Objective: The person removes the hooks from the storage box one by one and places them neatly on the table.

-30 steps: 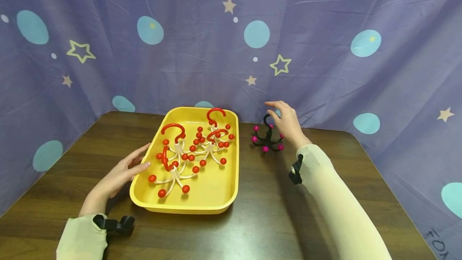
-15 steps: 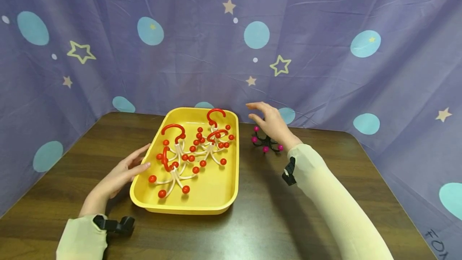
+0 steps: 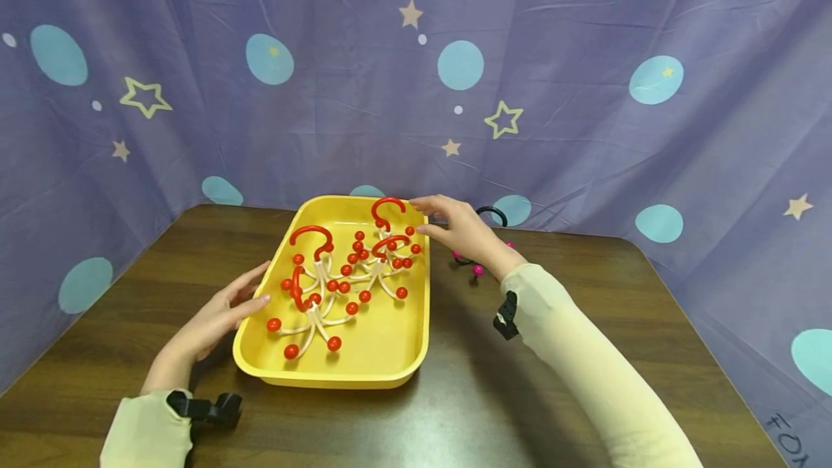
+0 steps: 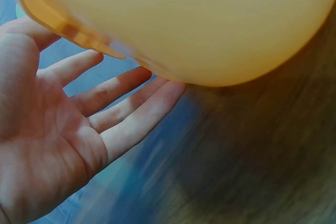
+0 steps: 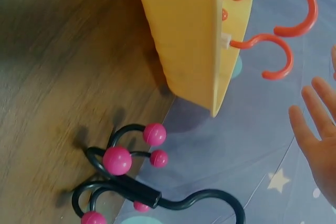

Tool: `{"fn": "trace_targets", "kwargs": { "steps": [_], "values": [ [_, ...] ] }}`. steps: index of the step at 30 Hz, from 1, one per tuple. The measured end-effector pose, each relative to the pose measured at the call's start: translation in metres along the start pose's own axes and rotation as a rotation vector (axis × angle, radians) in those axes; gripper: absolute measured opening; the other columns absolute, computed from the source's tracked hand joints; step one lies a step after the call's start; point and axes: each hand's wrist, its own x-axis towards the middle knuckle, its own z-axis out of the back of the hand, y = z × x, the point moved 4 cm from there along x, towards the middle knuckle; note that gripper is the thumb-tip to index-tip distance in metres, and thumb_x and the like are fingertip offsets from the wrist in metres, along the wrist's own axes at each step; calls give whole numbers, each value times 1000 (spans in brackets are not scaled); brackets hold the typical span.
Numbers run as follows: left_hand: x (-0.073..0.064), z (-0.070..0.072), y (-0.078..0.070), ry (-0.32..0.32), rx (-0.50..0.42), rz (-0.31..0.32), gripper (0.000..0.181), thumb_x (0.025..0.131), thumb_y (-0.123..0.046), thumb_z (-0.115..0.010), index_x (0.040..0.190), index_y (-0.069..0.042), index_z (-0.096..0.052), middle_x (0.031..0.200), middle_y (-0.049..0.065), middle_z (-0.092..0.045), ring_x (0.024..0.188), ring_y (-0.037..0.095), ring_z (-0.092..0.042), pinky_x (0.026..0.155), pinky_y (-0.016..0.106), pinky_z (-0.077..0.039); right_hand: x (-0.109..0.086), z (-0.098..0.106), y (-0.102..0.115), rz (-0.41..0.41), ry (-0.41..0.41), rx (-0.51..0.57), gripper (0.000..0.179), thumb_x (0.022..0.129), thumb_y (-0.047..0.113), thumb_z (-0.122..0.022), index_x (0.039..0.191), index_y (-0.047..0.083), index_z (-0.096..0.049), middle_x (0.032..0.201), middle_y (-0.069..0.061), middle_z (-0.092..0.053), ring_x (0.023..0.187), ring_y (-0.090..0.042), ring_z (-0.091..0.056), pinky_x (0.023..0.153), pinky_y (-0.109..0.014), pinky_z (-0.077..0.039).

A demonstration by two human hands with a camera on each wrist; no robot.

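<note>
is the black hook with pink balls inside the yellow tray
No, the right wrist view shows the black hook on the table, outside the yellow tray.

Sleeves, two: pale cream-green cloth left sleeve (image 3: pixel 146 430), creased near the cuff; matching long right sleeve (image 3: pixel 585 352), close-fitting along the forearm. Wrist fittings, two: black left strap (image 3: pixel 185 403) with rounded block (image 3: pixel 225 409); black right strap (image 3: pixel 510 309) with small light patch. Left hand (image 3: pixel 217 318), right hand (image 3: pixel 466 232): bare.
</note>
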Motion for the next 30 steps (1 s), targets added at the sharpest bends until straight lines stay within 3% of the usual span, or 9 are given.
{"fn": "trace_targets", "kwargs": {
  "steps": [8, 14, 20, 30],
  "values": [
    [-1, 1, -2, 2, 12, 1, 67, 94, -29, -48, 147, -16, -10, 138, 29, -28, 113, 35, -45, 76, 35, -51, 2, -14, 10, 25, 41, 7, 47, 83, 24, -67, 126, 12, -54, 120, -4, -59, 107, -16, -55, 93, -33, -44],
    [0, 0, -1, 3, 11, 2, 67, 94, -29, -48, 147, -17, -10, 137, 28, -29, 113, 35, -45, 76, 35, -51, 2, -27, 14, 20, 70, 34, 49, 83, 28, -67, 127, 12, -53, 122, -5, -58, 109, -17, -54, 93, -35, -43],
    [1, -2, -1, 4, 7, 8, 67, 94, -30, -48, 148, -16, -9, 138, 29, -28, 116, 39, -42, 78, 37, -51, 4, -36, 17, 14, 78, -2, 46, 84, 31, -64, 126, 15, -55, 121, 0, -58, 110, -13, -53, 94, -32, -42],
    [-2, -1, -2, -8, 24, 22, 67, 94, -32, -47, 148, -16, -9, 139, 29, -27, 119, 42, -37, 79, 38, -50, 5, -54, 20, 19, -40, 14, 34, 87, 29, -62, 118, 16, -60, 114, 4, -60, 106, -10, -54, 93, -28, -41]
  ]
}}
